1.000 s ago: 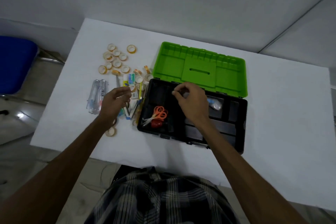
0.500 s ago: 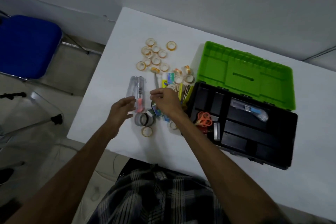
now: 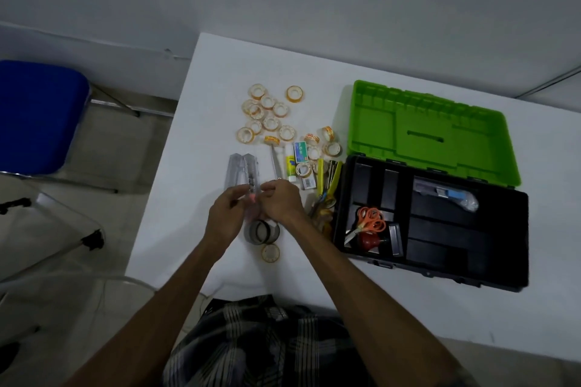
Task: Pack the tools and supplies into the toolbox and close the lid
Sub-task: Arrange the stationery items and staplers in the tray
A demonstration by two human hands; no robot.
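The black toolbox (image 3: 515,280) stands open at the right, its green lid (image 3: 430,132) folded back. Inside lie orange-handled scissors (image 3: 371,220), a red object and a blue-grey utility knife (image 3: 446,195). Left of the box, my left hand (image 3: 224,218) and my right hand (image 3: 281,204) meet over the near end of a clear plastic pack of cutters (image 3: 242,173). The fingers of both hands curl round that end. A dark tape roll (image 3: 261,232) sits just below my hands. Several small tape rolls (image 3: 267,113) lie farther back.
A glue stick (image 3: 290,163), a small staple box (image 3: 300,151), yellow tools (image 3: 330,179) and one small tape roll (image 3: 270,252) lie on the white table (image 3: 377,308). A blue chair (image 3: 34,116) stands left of the table's edge.
My right hand left the toolbox and crossed left to the pile. Both hands now close on the clear pack. The camera swung left, so the toolbox sits farther right in view.
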